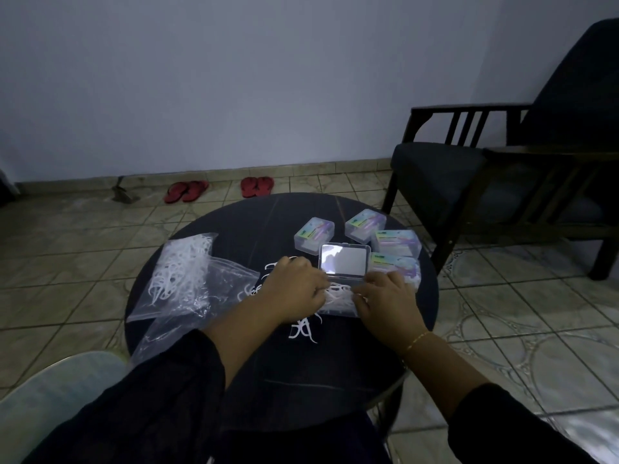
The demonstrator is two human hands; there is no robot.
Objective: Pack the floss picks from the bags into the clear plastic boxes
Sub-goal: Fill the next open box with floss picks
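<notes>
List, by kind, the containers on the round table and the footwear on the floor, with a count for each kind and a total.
Closed clear plastic boxes with labels: 4
Open clear plastic box: 1
Clear plastic bags: 2
Red flip-flops: 4
Total: 11

No text can be read. The four closed clear plastic boxes (365, 241) right of the frame's centre carry pastel printed labels with small dark marks at one corner, but the lettering is too small and blurred to make out.
</notes>
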